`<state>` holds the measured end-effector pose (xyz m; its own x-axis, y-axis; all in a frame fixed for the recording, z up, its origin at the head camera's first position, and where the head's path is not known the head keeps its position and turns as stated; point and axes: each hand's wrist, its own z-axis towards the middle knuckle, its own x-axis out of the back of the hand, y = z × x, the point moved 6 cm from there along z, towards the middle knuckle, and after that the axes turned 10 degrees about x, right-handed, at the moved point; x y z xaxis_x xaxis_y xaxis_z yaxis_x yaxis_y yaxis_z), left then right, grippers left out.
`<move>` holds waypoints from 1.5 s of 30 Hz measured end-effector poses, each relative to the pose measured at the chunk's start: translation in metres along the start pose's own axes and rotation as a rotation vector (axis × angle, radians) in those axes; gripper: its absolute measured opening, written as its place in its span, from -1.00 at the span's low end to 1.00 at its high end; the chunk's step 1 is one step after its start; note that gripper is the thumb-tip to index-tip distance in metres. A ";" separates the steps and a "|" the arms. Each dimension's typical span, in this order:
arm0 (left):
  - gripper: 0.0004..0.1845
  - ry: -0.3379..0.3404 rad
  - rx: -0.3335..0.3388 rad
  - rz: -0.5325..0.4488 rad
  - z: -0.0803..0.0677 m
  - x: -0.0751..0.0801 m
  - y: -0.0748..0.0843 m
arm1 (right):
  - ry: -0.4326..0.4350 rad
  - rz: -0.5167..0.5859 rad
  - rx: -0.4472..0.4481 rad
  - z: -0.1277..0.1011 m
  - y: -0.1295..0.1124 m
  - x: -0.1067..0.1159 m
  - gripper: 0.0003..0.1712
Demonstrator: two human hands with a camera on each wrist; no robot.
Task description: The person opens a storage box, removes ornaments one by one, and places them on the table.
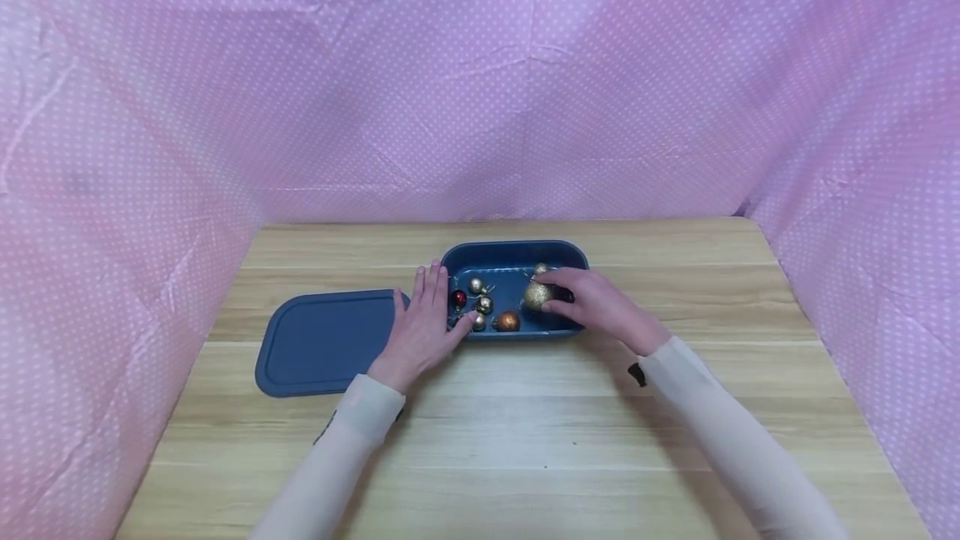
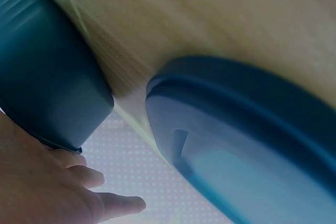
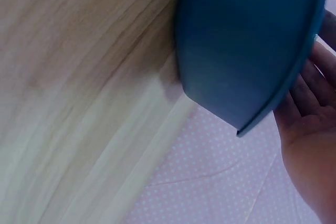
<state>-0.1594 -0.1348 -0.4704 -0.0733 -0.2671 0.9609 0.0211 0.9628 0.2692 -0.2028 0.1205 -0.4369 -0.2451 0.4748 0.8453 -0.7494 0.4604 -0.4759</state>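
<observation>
The right hand (image 1: 600, 307) reaches into the blue container (image 1: 570, 255) at table centre, fingers curled round a gold glitter ball (image 1: 537, 296); the left hand (image 1: 422, 325), fingers straight, presses the container's nine o'clock wall; small baubles (image 1: 480, 300) lie inside between the hands; the lid (image 1: 322, 342) lies flat at nine o'clock.

Staged recording booth, not lived-in room. Pink polka-dot cloth (image 1: 480, 82) hung as backdrop on three sides, creased, hiding any walls. Light wooden table (image 1: 525, 440) boxed in by cloth. No furniture or room fittings visible beyond that.
</observation>
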 end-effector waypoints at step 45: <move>0.03 0.002 -0.003 -0.011 -0.002 0.001 0.001 | 0.482 0.062 -0.181 -0.095 -0.009 0.063 -0.44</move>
<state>-0.1579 -0.1338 -0.4692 -0.0716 -0.2781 0.9579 0.0231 0.9596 0.2804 -0.1528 0.2172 -0.4022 0.0575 0.7776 0.6261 -0.6137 0.5221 -0.5922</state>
